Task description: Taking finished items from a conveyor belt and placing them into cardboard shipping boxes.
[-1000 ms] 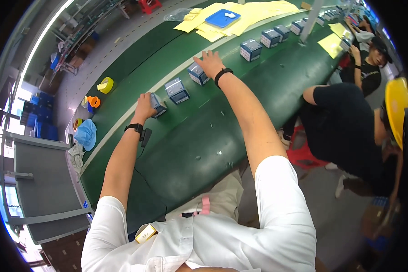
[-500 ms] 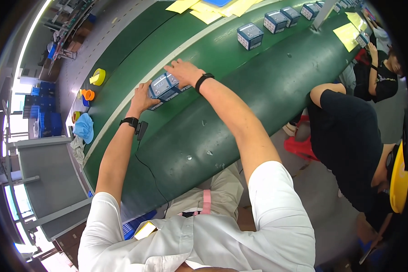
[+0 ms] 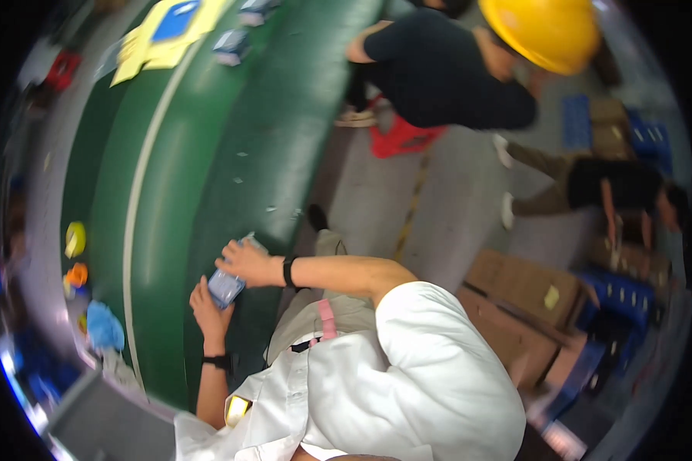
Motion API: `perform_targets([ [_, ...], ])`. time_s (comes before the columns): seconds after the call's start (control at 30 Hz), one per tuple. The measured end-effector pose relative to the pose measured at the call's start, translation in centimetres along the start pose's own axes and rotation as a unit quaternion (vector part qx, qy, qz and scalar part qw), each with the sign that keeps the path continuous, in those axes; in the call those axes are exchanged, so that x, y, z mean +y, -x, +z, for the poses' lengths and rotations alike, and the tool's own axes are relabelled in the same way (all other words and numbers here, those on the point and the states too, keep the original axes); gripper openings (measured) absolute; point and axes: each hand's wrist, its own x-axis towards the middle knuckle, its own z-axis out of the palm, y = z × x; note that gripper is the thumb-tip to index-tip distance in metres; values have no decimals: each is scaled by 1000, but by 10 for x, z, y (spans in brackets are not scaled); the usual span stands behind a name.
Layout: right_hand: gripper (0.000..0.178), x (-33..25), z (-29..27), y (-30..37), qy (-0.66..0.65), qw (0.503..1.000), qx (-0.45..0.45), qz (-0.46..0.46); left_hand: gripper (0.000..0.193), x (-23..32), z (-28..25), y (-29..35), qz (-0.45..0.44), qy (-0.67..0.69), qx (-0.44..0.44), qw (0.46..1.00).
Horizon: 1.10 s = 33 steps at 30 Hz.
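Observation:
My left hand [image 3: 209, 313] grips one end of a small blue-and-white carton [image 3: 225, 290] over the near part of the green bench [image 3: 242, 196]. My right hand [image 3: 247, 263] lies across the other end of the row, its fingers bent over the top. Past that hand shows the pale end of what looks like a second carton [image 3: 252, 243], mostly hidden by the fingers. Motion blurs the cartons, so I cannot tell whether they touch the bench.
Blue cartons [image 3: 231, 48] stand farther up the green belt [image 3: 161, 177]. Yellow sheets and a blue panel [image 3: 175, 21] lie beyond its pale rail. Tape rolls [image 3: 75, 240] and a blue cap [image 3: 104, 326] sit left. A person in a yellow helmet [image 3: 542, 34] and brown boxes [image 3: 515, 315] are right.
My view has turned to the right. Both hands have drawn the cartons off the belt strip toward my body, over the darker near part of the bench.

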Motion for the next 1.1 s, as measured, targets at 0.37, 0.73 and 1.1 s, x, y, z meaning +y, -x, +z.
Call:
perform_targets([
  [0.37, 75, -46, 16, 33, 83, 990, 1, 116, 98, -21, 10, 2, 128, -64, -42, 989],
  [0.73, 55, -132, 3, 93, 69, 937, 102, 328, 87, 1, -43, 13, 350, -70, -113, 927],
  [1.1, 45, -320, -184, 292, 274, 767, 245, 526, 87, 244, -150, 138, 627, -10, -22, 778],
])
